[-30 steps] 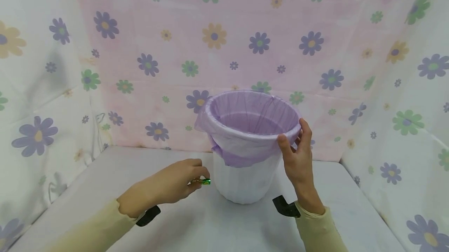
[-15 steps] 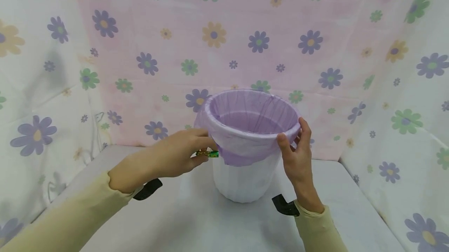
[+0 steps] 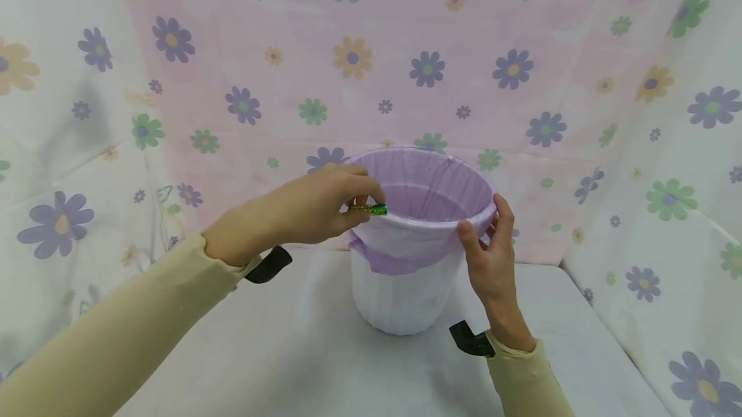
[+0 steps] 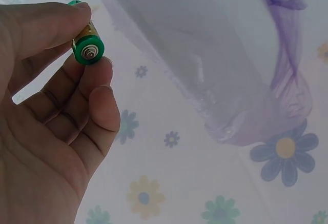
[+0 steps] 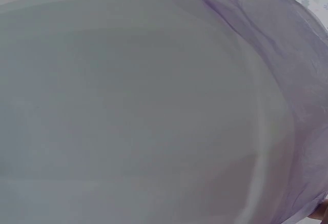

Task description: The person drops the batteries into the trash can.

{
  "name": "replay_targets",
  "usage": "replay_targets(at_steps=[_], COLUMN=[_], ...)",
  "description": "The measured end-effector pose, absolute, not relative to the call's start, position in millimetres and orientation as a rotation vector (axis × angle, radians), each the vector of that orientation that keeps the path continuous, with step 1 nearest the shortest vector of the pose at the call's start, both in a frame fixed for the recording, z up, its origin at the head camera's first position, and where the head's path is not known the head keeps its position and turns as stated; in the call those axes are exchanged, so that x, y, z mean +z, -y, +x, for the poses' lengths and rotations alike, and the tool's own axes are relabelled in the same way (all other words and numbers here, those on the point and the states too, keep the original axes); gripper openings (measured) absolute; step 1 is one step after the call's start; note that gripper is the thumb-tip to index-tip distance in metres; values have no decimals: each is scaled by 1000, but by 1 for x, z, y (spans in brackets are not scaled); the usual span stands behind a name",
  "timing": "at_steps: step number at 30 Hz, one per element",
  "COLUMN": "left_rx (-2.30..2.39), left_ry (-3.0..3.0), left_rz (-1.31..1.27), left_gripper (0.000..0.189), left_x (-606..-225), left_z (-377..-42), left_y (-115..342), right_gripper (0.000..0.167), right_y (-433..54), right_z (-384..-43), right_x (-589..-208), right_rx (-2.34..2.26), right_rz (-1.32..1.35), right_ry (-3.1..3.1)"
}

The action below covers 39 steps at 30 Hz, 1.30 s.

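Observation:
My left hand (image 3: 307, 204) pinches a small green and gold battery (image 3: 378, 209) between thumb and fingers, at the front-left rim of a white trash bin (image 3: 400, 304). In the left wrist view the flat, ringed end of the battery (image 4: 89, 51) faces the camera. A thin purple trash bag (image 3: 400, 257) lines the bin and folds down over its rim. Part of the left rim is hidden behind my left hand. My right hand (image 3: 493, 262) grips the rim on the right side, thumb at the front. In the right wrist view the bin's wall (image 5: 128, 106) fills most of the picture.
The bin stands upright on a white table (image 3: 278, 339). Behind it hangs a pink cloth (image 3: 290, 17) with printed flowers, and white flowered cloths close in both sides. A black curved piece (image 3: 472, 339) sits at each wrist.
My left hand has risen and moved right with the battery, from beside the bin's lower wall up to the rim. The right hand and the bin stay in place.

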<state>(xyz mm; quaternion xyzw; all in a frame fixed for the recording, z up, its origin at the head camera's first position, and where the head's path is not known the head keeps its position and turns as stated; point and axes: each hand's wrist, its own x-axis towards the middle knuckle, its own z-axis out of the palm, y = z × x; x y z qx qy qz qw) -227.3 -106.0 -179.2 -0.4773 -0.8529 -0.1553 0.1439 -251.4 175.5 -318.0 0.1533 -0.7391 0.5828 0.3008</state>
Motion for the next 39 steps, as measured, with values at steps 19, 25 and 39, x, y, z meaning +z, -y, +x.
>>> replay_targets(at_steps=[19, 25, 39], left_rx=[-490, -466, -579], left_ry=[2566, 2589, 2644], left_rz=[-1315, -1288, -1225], left_gripper=[14, 12, 16], left_x=[-177, -187, -195], left_z=[-291, -308, -331], left_y=[56, 44, 27], right_gripper=[71, 72, 74], right_y=[-178, -177, -177], right_z=[-252, -252, -252], right_x=[-317, -317, -317], right_rx=[1549, 1559, 1552], right_rz=[392, 405, 405], right_ry=[1967, 1965, 1968])
